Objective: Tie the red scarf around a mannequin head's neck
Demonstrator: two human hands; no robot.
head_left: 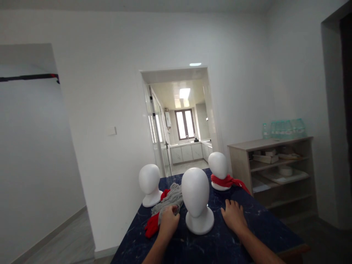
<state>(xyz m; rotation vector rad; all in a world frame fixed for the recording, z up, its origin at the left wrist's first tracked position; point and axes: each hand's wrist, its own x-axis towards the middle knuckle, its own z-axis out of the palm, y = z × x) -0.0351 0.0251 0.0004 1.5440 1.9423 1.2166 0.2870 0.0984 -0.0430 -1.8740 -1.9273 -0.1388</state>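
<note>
Left hand (168,221) seemingly grips grey scarf (169,198).

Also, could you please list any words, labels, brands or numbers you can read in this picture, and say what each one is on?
No text can be read anywhere.
Bottles on the shelf unit: any labels are too blurred to read.
Boxes inside the shelf unit: too small to tell.
Three mannequin heads, the scarves and the dark table: no markings visible.

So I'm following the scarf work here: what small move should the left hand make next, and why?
Probably lift the grey scarf toward the bare middle head: the left hand already grips it, and the right hand rests flat on the table.
</note>
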